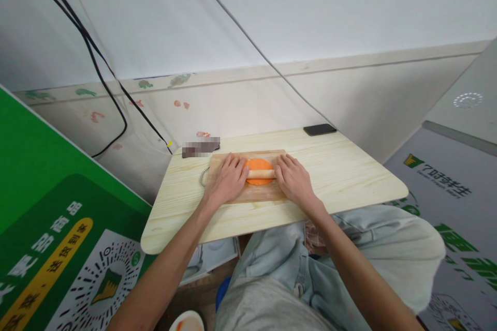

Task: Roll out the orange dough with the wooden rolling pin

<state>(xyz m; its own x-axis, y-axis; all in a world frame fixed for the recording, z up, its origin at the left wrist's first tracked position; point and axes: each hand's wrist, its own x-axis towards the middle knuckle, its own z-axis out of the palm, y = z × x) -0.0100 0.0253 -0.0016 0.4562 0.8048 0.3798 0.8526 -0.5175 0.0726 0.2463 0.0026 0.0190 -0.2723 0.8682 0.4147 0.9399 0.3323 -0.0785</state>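
Note:
A light wooden rolling pin (261,174) lies crosswise over a flat round of orange dough (259,164). Both sit on a wooden cutting board (248,196) with a metal handle loop at its left end. My left hand (229,178) grips the pin's left end, its fingers pointing forward over the board. At the other end, my right hand (293,178) is closed over the pin in the same way. The pin's two ends are hidden beneath my hands, and its middle hides part of the dough.
The board rests on a pale wood-grain table (349,165) against the wall. A black phone (320,130) lies at its back right; a dark blurred-out object (201,147) is at the back left. Cables hang along the wall. A white bowl (187,321) stands below, left of my legs.

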